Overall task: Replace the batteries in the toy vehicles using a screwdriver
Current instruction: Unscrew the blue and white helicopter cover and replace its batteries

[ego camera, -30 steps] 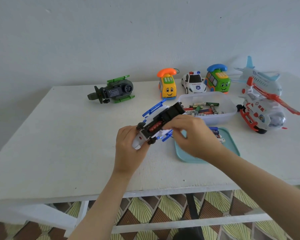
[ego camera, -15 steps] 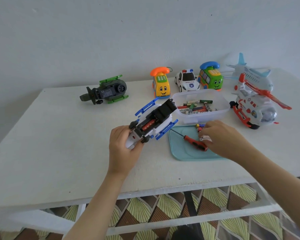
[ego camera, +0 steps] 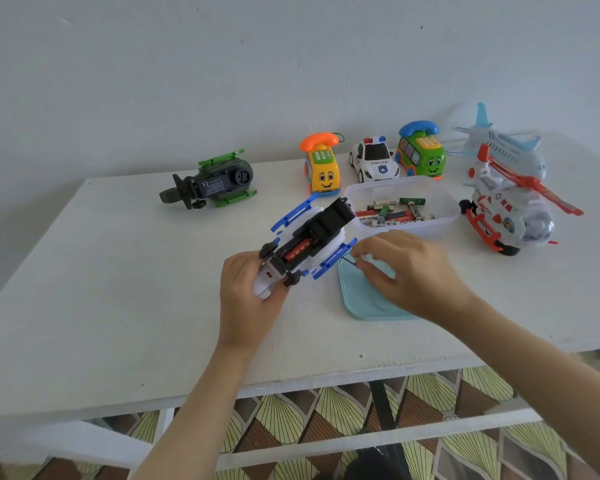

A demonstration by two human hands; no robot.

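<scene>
Left hand (ego camera: 245, 299), centre frame, grips the nose of the white-and-blue plastic toy helicopter (ego camera: 317, 225), fingers curled round it. The toy is belly-up and tilted, tail pointing to the upper right, raised above the white surface (ego camera: 118, 306). Its black battery bay is open, with a red battery (ego camera: 298, 251) seated inside.

Right hand (ego camera: 409, 271), just right of the toy, hovers over the teal plastic tray (ego camera: 361, 301) with fingers curled, pinching a thin dark-shafted screwdriver (ego camera: 347, 259). The tip pokes out toward the toy's blue skid; the handle is hidden in the hand.

A clear plastic tub (ego camera: 447, 216) of loose batteries sits behind the tray. The back row, left to right, is a dark green toy helicopter (ego camera: 215, 183), a yellow phone car with orange handset (ego camera: 323, 171), a white police car (ego camera: 374, 162), a green phone bus with blue handset (ego camera: 421, 154) and a pale blue toy plane (ego camera: 499, 147). A white-and-red toy helicopter (ego camera: 506, 209) stands right of the tub.
</scene>
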